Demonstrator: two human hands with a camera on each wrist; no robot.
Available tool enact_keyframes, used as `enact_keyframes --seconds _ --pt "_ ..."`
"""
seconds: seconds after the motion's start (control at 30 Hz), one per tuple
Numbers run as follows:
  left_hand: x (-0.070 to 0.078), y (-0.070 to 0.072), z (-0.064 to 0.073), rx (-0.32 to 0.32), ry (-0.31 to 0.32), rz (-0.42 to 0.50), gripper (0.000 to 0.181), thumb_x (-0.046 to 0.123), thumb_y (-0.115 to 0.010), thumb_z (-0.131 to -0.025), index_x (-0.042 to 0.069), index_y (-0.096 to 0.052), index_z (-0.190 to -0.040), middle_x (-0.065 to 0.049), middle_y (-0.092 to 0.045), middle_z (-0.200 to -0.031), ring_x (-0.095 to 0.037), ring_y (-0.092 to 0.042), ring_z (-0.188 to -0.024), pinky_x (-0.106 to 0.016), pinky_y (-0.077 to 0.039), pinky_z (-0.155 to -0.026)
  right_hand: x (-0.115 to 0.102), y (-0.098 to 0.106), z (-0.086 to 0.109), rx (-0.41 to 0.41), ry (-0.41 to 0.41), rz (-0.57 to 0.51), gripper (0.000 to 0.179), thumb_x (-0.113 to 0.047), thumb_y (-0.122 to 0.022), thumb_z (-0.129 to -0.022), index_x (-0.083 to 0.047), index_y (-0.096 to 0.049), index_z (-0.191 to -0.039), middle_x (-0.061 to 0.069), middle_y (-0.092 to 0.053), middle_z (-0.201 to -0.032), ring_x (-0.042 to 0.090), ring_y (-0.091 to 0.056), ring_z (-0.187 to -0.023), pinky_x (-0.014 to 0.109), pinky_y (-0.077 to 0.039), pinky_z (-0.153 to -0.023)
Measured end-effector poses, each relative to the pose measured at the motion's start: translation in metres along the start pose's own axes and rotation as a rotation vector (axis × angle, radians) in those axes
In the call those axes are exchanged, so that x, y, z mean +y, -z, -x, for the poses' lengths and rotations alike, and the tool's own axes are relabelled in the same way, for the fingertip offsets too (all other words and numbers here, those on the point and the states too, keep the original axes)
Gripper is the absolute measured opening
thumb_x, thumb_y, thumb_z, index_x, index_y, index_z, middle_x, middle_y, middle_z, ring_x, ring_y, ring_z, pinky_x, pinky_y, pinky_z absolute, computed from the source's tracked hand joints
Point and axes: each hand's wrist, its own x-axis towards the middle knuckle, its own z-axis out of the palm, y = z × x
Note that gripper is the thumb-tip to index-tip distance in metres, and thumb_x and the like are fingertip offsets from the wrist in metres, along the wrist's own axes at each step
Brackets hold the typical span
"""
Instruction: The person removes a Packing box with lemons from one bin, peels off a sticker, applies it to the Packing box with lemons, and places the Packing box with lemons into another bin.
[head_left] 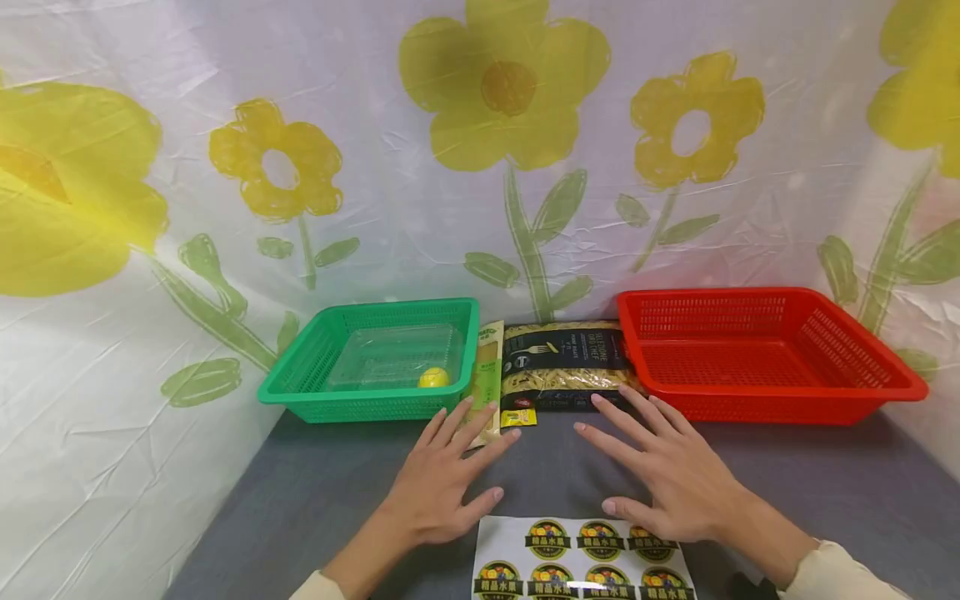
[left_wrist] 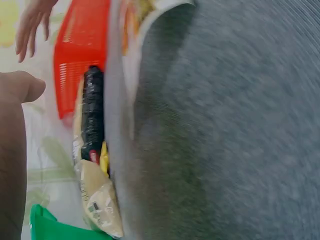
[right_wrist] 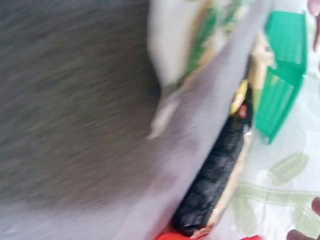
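Note:
In the head view my left hand [head_left: 444, 479] hovers with spread fingers over the dark table, its fingertips overlapping a green and beige packet [head_left: 487, 379]. My right hand [head_left: 667, 471], fingers spread too, is at the right, with its fingertips near a black pasta bag [head_left: 566, 362]. Neither hand holds anything. Below and between them lies a white sheet of round fruit stickers [head_left: 585, 557], its near part cut off by the frame. A small yellow packet [head_left: 519, 417] lies just in front of the pasta bag.
A green basket [head_left: 300, 400] at the back left holds a clear plastic box [head_left: 397, 346] and a yellow ball [head_left: 433, 377]. At the back right stands a red basket [head_left: 757, 407]. A white curtain [head_left: 375, 225] with yellow flowers hangs behind the table [head_left: 300, 492].

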Motion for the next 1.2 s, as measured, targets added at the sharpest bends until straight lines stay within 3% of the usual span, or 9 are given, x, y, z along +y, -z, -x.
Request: enact_keyframes --seconds 0.13,0.3,0.43,0.7,0.83,0.93,1.1,1.2 --pt "-0.004 0.004 0.000 0.092 0.062 0.092 0.068 0.047 -0.058 -0.095 0.036 -0.035 -0.158 -0.001 -0.029 -0.166 -0.032 -0.030 -0.150 -0.061 -0.033 -0.113 -0.003 0.005 -0.013 0.020 -0.057 -0.052 0.085 -0.065 -0.060 -0.088 -0.034 -0.029 -0.160 0.000 -0.025 -0.168 0.040 -0.026 -0.150 0.064 -0.029 -0.112" --pt "-0.010 0.002 0.002 0.233 0.145 0.210 0.058 0.034 -0.068 -0.090 0.018 -0.055 -0.145 -0.005 -0.059 -0.140 -0.026 -0.052 -0.131 -0.051 -0.046 -0.104 -0.004 0.015 -0.029 0.049 -0.119 -0.141 0.088 -0.061 -0.064 -0.088 -0.028 -0.028 -0.161 0.000 -0.025 -0.167 0.035 -0.028 -0.151 0.065 -0.034 -0.110" --pt "-0.016 0.001 0.005 0.329 0.251 0.289 0.046 0.023 -0.073 -0.086 0.011 -0.065 -0.129 -0.004 -0.068 -0.121 -0.024 -0.059 -0.117 -0.048 -0.051 -0.096 -0.005 0.022 -0.041 0.068 -0.156 -0.207 0.090 -0.057 -0.067 -0.089 -0.026 -0.026 -0.162 0.000 -0.025 -0.167 0.034 -0.028 -0.151 0.065 -0.035 -0.110" --pt "-0.035 -0.010 0.008 0.524 0.529 0.528 0.025 0.010 -0.074 -0.088 0.006 -0.069 -0.113 -0.011 -0.072 -0.105 -0.030 -0.068 -0.102 -0.052 -0.053 -0.090 -0.015 0.026 -0.065 0.042 -0.231 -0.444 0.087 -0.050 -0.069 -0.092 -0.032 -0.021 -0.162 -0.002 -0.022 -0.168 0.029 -0.023 -0.153 0.065 -0.030 -0.114" --pt "-0.044 -0.015 0.012 0.569 0.652 0.565 0.016 0.008 -0.073 -0.090 0.004 -0.070 -0.106 -0.009 -0.073 -0.098 -0.027 -0.069 -0.094 -0.048 -0.055 -0.083 -0.020 0.022 -0.075 0.012 -0.264 -0.530 0.087 -0.046 -0.070 -0.093 -0.034 -0.018 -0.162 -0.003 -0.020 -0.168 0.026 -0.024 -0.153 0.065 -0.031 -0.113" --pt "-0.052 -0.019 0.014 0.599 0.784 0.578 0.011 0.013 -0.072 -0.093 0.006 -0.072 -0.101 -0.006 -0.072 -0.092 -0.022 -0.067 -0.087 -0.040 -0.052 -0.078 -0.022 0.020 -0.083 0.011 -0.287 -0.575 0.086 -0.043 -0.070 -0.094 -0.032 -0.020 -0.162 -0.001 -0.022 -0.168 0.027 -0.026 -0.152 0.064 -0.031 -0.113" --pt "-0.064 -0.021 0.011 0.653 1.034 0.663 0.030 0.036 -0.069 -0.097 0.007 -0.073 -0.094 -0.012 -0.074 -0.085 -0.025 -0.069 -0.080 -0.032 -0.050 -0.072 -0.023 0.012 -0.100 0.014 -0.323 -0.666 0.084 -0.036 -0.071 -0.094 -0.029 -0.023 -0.162 0.002 -0.026 -0.167 0.029 -0.028 -0.151 0.064 -0.030 -0.115" --pt "-0.071 -0.022 0.009 0.680 1.139 0.793 0.044 0.046 -0.068 -0.095 0.003 -0.073 -0.096 -0.015 -0.075 -0.085 -0.029 -0.073 -0.076 -0.027 -0.055 -0.068 -0.023 0.008 -0.110 0.006 -0.357 -0.735 0.084 -0.034 -0.072 -0.094 -0.029 -0.023 -0.161 0.001 -0.027 -0.166 0.028 -0.030 -0.151 0.063 -0.031 -0.114"
